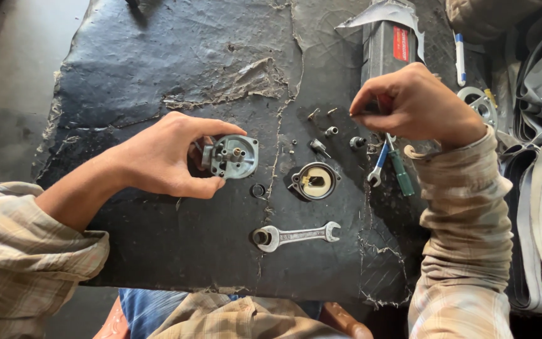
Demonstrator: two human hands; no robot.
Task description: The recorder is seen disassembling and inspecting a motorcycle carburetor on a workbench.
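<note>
My left hand (pixel 164 154) grips a grey metal carburetor body (pixel 232 156) by its side, just above the black cracked work surface (pixel 177 69). My right hand (pixel 409 103) is closed in a pinch over the small parts at the right; what it pinches is too small to make out. Below it lie a green-handled screwdriver (pixel 401 171) and a small blue-handled spanner (pixel 377 168). A round float bowl (pixel 314 181) lies between my hands, with several small screws and jets (pixel 330 131) above it.
A steel combination wrench (pixel 297 235) lies near the front edge, and a small black ring (pixel 258 190) sits beside the carburetor body. A grey box with a red label (pixel 387 47), a white-and-blue pen (pixel 460 59) and stacked belts (pixel 541 207) crowd the right side.
</note>
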